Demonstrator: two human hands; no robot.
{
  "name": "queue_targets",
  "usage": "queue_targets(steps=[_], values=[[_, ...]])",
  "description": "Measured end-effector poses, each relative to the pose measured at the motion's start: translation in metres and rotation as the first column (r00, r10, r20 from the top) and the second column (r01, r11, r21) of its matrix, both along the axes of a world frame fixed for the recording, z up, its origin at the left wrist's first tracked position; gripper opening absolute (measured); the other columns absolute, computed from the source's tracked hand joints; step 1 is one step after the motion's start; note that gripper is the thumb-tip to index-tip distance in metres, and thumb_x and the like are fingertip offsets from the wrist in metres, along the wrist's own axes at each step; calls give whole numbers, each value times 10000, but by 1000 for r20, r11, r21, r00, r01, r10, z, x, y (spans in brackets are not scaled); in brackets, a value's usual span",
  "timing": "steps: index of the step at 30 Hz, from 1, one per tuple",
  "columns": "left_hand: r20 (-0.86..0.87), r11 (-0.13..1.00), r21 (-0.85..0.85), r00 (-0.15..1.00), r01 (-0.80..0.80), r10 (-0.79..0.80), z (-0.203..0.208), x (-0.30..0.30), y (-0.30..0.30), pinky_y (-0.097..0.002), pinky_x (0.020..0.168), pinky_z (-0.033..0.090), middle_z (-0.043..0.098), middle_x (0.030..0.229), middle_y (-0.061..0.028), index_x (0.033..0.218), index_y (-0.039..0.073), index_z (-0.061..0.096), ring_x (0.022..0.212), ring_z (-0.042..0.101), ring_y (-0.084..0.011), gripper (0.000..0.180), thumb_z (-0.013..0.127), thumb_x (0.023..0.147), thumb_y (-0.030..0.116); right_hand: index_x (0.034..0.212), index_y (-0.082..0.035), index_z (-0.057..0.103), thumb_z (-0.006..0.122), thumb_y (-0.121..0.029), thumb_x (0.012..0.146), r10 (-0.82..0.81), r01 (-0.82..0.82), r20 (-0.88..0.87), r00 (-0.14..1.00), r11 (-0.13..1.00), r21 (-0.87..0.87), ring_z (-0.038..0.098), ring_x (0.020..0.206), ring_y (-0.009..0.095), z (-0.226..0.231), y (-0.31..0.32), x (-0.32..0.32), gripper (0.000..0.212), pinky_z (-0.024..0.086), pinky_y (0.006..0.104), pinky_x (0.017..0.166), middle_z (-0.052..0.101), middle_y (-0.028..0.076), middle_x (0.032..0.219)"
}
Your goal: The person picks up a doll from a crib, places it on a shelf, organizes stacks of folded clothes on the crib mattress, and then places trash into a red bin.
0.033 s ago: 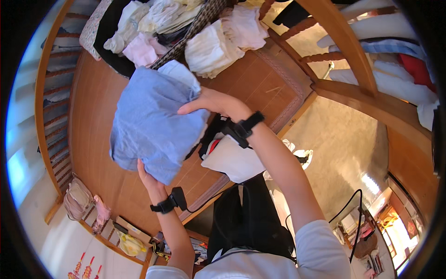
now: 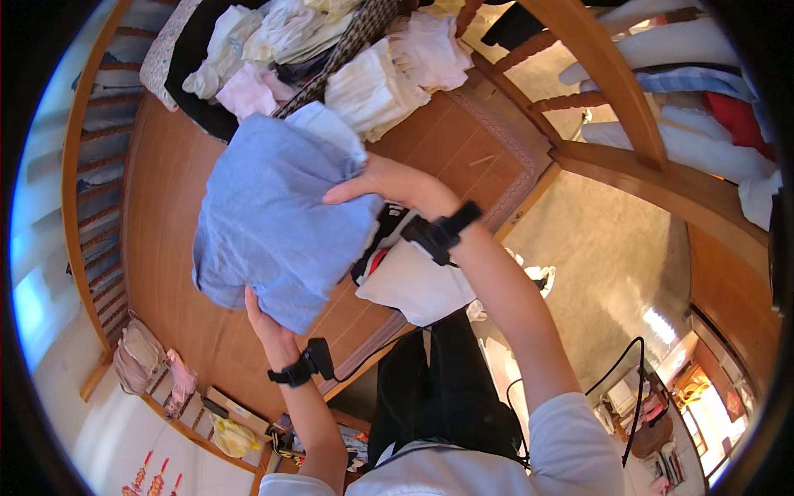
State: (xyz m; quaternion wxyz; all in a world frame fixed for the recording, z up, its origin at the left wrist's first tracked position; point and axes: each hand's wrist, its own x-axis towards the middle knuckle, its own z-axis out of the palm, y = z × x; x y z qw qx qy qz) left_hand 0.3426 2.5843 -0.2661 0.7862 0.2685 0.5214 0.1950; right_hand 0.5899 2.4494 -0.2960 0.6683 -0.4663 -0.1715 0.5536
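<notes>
A light blue cloth garment (image 2: 273, 215), loosely folded, is held up in front of me above the wooden bed surface. My right hand (image 2: 389, 182) grips its right edge, thumb on top and the other fingers hidden behind the cloth. Low on its near side, my left hand (image 2: 266, 318) holds it, thumb on the front and fingers underneath. A paler folded part (image 2: 327, 132) shows at the garment's top right. Just beyond my right wrist lies a white garment (image 2: 418, 285) with black and red parts, partly covered by my forearm.
A dark open bag (image 2: 194, 78) with light clothes lies at the far side, beside folded white clothes (image 2: 380, 87). Wooden railings (image 2: 73, 190) bound the bed on the left; a wooden post (image 2: 608, 74) stands at the right. A black cable (image 2: 637, 397) loops near my right side.
My right hand has shifted slightly to the right, drawing the blue garment's right edge along with it. My left hand stays nearly in place.
</notes>
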Motion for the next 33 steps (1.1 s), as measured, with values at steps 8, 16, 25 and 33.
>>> queue_targets(steps=[8,16,25,33], values=[[152,954,-170,963,249,-224,28,97,-111,-383,906,364,469,1148,-127,1168,-21,385,1033,469,-254,466,526,740,97,1187,31,369,622,-113,657,-405,414,91,910,868,-275,528,917,195,103,-178,49,605,422,297,816,506,116,1077],[152,735,-553,914,393,-375,-98,206,-196,-379,863,376,521,1020,-112,1006,-16,474,931,495,-268,395,533,619,31,1194,27,378,672,-188,648,-537,504,101,838,687,-523,466,1024,179,-26,-278,87,656,370,279,869,495,98,1115],[-273,852,-523,940,34,-205,-171,198,-263,-389,850,354,516,902,-91,779,14,500,892,468,-273,256,446,533,56,1139,29,430,674,-167,623,-648,608,88,757,647,-461,492,984,188,-107,-291,83,604,365,277,853,519,84,1091],[-12,798,-596,993,88,-119,-173,216,-251,-353,852,391,546,935,-90,879,11,503,923,499,-257,325,444,564,63,1107,29,463,654,-178,675,-431,547,337,837,643,-536,517,916,173,-113,-264,132,516,390,257,808,542,83,1041]])
